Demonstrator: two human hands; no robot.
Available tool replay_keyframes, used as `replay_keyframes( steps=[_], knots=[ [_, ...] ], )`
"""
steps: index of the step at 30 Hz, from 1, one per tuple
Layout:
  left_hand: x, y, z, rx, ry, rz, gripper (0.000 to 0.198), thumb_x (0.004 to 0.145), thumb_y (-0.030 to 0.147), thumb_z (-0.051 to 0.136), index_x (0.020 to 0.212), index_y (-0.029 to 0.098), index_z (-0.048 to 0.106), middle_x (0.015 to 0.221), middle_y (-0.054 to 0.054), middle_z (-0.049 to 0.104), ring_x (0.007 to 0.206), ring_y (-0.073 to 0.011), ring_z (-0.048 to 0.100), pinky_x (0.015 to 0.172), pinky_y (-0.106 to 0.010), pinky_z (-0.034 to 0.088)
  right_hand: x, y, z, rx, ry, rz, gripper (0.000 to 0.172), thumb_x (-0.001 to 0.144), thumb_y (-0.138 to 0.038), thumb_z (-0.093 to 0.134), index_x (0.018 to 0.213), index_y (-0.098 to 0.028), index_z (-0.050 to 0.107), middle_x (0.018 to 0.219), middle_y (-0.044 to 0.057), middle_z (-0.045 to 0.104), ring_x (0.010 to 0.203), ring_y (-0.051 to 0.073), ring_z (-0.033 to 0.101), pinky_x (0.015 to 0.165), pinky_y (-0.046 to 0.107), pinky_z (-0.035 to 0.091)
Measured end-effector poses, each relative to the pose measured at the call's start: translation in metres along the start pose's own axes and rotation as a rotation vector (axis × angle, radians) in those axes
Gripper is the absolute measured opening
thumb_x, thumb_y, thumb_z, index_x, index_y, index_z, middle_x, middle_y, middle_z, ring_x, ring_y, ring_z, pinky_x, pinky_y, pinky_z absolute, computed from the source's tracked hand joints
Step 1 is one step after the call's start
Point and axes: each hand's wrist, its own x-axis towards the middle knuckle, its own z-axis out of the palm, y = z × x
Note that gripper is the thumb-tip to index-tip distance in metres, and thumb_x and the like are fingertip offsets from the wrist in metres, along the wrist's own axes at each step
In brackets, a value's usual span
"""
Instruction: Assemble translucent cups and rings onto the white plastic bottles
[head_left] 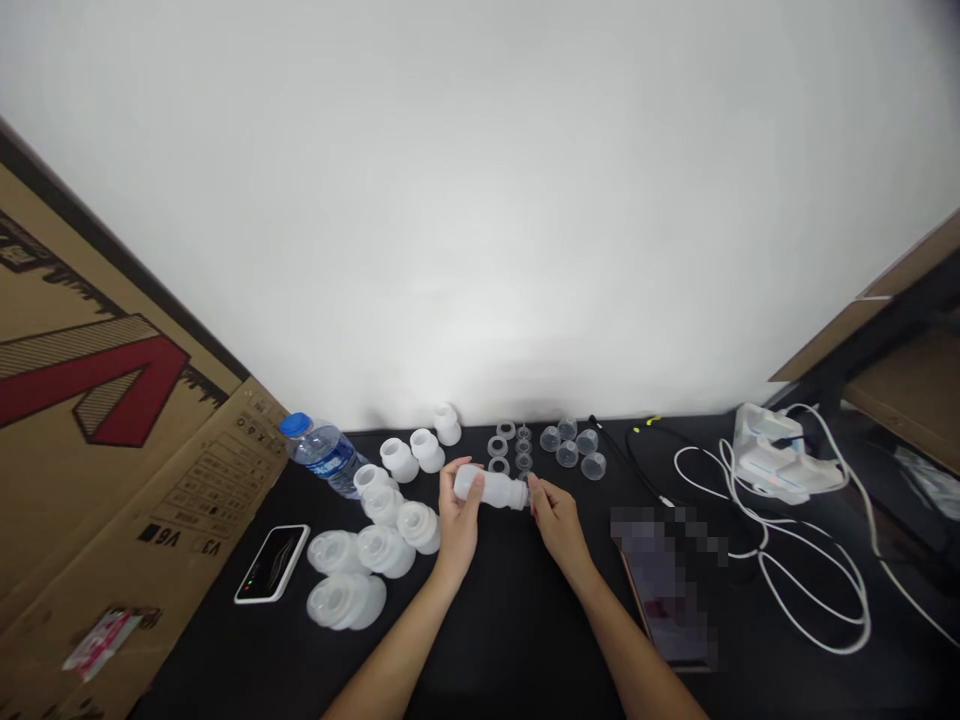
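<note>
My left hand (459, 515) is shut around a white plastic bottle (491, 488), which lies sideways across the fingers. My right hand (556, 525) sits at the bottle's narrow end, with its fingertips pinched together by the neck. I cannot tell whether those fingertips hold a small part. Just behind the hands stand small clear plastic cups (568, 454) and clear plastic rings (497, 447). To the left lie several translucent white funnel-shaped plastic pieces (385, 550), and several white cups (426, 450) stand behind them.
A blue-capped water bottle (322, 455) and a smartphone (271, 563) lie on the black table (517, 600), beside a large cardboard sheet (112, 400). To the right are a pixelated object (660, 580), a white device (780, 455) and looped white cable (802, 590).
</note>
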Motion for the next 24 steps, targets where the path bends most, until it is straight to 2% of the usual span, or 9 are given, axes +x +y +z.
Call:
replay_keyframes(
  steps=[4, 7, 10, 15, 17, 21, 24],
  knots=[
    [0.001, -0.002, 0.000, -0.011, -0.002, 0.011, 0.051, 0.096, 0.060, 0.074, 0.130, 0.025, 0.059, 0.125, -0.009, 0.072, 0.110, -0.0260, 0.070, 0.099, -0.041, 0.055, -0.001, 0.006, 0.001, 0.020, -0.037, 0.078, 0.073, 0.104, -0.077, 0.044, 0.054, -0.025, 0.046, 0.048, -0.003, 0.042, 0.048, 0.015, 0.041, 0.053, 0.030, 0.031],
    [0.002, -0.001, 0.001, -0.004, 0.027, -0.019, 0.056, 0.094, 0.065, 0.073, 0.130, 0.025, 0.058, 0.124, -0.010, 0.073, 0.103, -0.0260, 0.071, 0.087, -0.039, 0.057, -0.002, 0.007, 0.001, 0.090, -0.051, 0.077, 0.067, 0.104, -0.076, 0.047, 0.063, -0.024, 0.054, 0.052, -0.003, 0.048, 0.048, 0.015, 0.043, 0.051, 0.029, 0.031],
    [0.005, -0.001, 0.001, -0.007, 0.042, -0.045, 0.059, 0.093, 0.070, 0.072, 0.130, 0.026, 0.058, 0.123, -0.010, 0.073, 0.098, -0.0262, 0.072, 0.078, -0.037, 0.057, -0.002, 0.009, 0.002, 0.136, -0.089, 0.044, 0.063, 0.102, -0.076, 0.053, 0.067, -0.024, 0.054, 0.056, -0.004, 0.048, 0.049, 0.014, 0.042, 0.050, 0.028, 0.030],
    [0.007, -0.004, 0.000, -0.048, 0.045, -0.058, 0.060, 0.092, 0.070, 0.072, 0.129, 0.025, 0.058, 0.120, -0.010, 0.074, 0.097, -0.0260, 0.073, 0.076, -0.036, 0.056, 0.001, 0.014, 0.004, 0.190, -0.138, 0.107, 0.071, 0.100, -0.082, 0.049, 0.057, -0.026, 0.046, 0.047, -0.005, 0.038, 0.044, 0.013, 0.034, 0.047, 0.029, 0.026],
    [0.007, -0.004, 0.000, -0.041, 0.039, -0.060, 0.060, 0.092, 0.070, 0.072, 0.129, 0.026, 0.058, 0.122, -0.010, 0.074, 0.098, -0.0263, 0.073, 0.077, -0.036, 0.055, 0.001, 0.013, 0.004, 0.174, -0.124, 0.110, 0.070, 0.099, -0.082, 0.051, 0.058, -0.025, 0.048, 0.048, -0.005, 0.040, 0.046, 0.013, 0.035, 0.047, 0.028, 0.026],
    [0.007, -0.003, 0.000, -0.037, 0.033, -0.075, 0.061, 0.091, 0.071, 0.072, 0.129, 0.026, 0.058, 0.122, -0.010, 0.074, 0.099, -0.0262, 0.073, 0.077, -0.036, 0.055, -0.002, 0.008, 0.002, 0.149, -0.123, 0.039, 0.059, 0.100, -0.076, 0.059, 0.073, -0.024, 0.056, 0.058, -0.005, 0.048, 0.052, 0.014, 0.041, 0.051, 0.026, 0.031],
    [0.006, -0.001, 0.000, -0.051, 0.024, -0.087, 0.061, 0.091, 0.070, 0.073, 0.129, 0.026, 0.058, 0.121, -0.010, 0.074, 0.097, -0.0258, 0.073, 0.077, -0.036, 0.055, -0.003, 0.005, 0.002, 0.140, -0.128, 0.027, 0.061, 0.101, -0.076, 0.058, 0.070, -0.024, 0.054, 0.059, -0.005, 0.048, 0.052, 0.013, 0.043, 0.051, 0.026, 0.033]
  ],
)
